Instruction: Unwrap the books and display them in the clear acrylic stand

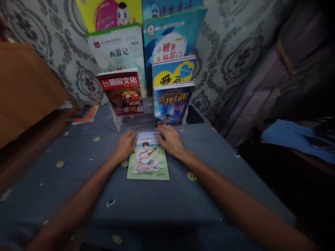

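Observation:
A thin book (148, 158) lies face up on the cloth-covered table, its cover showing a figure seated on grass with a guitar. At its upper left edge, my left hand (126, 145) has bent fingers, with the thumb against the side. My right hand (170, 140) grips the upper right corner, its thumb over the cover and covering part of the title. Just beyond both hands stands a clear display rack (118, 122). In its front row are a red-topped book (124, 94) and a dark blue book (171, 104).
Behind them, a pale book (117, 52), a yellow book (174, 71), a teal book (172, 38) and others stand in tiers. A flat black object (194, 115) lies right of the rack. Brown furniture (28, 87) borders the left; blue cloth (300, 141) lies at right.

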{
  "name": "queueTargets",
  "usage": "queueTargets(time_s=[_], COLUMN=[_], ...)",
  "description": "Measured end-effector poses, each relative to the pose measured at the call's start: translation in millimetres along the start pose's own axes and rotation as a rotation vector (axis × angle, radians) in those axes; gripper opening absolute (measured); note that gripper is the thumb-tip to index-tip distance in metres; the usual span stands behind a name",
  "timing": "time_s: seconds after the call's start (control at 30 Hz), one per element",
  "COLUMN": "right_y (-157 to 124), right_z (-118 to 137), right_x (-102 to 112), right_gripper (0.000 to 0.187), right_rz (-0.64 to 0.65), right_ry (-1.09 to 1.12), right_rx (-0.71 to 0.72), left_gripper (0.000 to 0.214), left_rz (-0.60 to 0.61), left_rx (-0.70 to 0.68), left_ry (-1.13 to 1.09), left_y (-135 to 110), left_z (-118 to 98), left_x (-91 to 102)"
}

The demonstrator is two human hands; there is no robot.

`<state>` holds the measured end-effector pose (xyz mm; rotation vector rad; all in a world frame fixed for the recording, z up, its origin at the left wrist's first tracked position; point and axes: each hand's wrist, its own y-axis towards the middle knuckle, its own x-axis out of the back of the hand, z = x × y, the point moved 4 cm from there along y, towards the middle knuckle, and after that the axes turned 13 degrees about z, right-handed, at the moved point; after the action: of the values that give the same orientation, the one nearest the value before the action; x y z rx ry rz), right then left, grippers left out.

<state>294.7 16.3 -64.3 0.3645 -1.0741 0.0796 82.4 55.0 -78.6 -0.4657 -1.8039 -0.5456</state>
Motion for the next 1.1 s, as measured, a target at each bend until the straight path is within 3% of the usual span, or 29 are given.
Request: queueTargets(time_s=[0.13, 0.3, 0.6, 0.77, 0.97, 1.1], right_y=[-3.4, -2.4, -0.5, -0.3, -1.4, -1.7], right_z=[12.1, 7.3, 4.7, 7.0, 8.8, 8.1], right_x=[-13.4, -23.1, -22.9, -23.8, -21.5, -21.9], right_gripper=[0.036, 0.037, 0.037, 0.037, 0.038, 0.041], right_rz=[0.132, 0.232, 0.229, 0.222, 0.231, 0.228], right_ry=[0.001, -0.036, -0.037, -0.049, -0.05, -0.051], right_rx=[0.143, 0.108, 0.061, 0.068, 0.069, 0.063], left_gripper=[0.038, 0.04, 0.039, 0.034, 0.039, 0.042], left_rz=[0.043, 0.037, 0.052, 0.072, 0.187, 0.182], left_rx=[0.006, 0.005, -0.049, -0.028, -0.163, -0.195], left_ry=[0.036, 0.049, 0.027, 0.126, 0.107, 0.054], left_y=[2.3, 4.5, 0.7, 0.8, 14.4, 19.5], left_z=[1.4, 5.3, 0.3, -15.8, -39.1, -44.0], left_x=[-3.9, -0.9, -0.5, 1.6, -6.7, -11.5])
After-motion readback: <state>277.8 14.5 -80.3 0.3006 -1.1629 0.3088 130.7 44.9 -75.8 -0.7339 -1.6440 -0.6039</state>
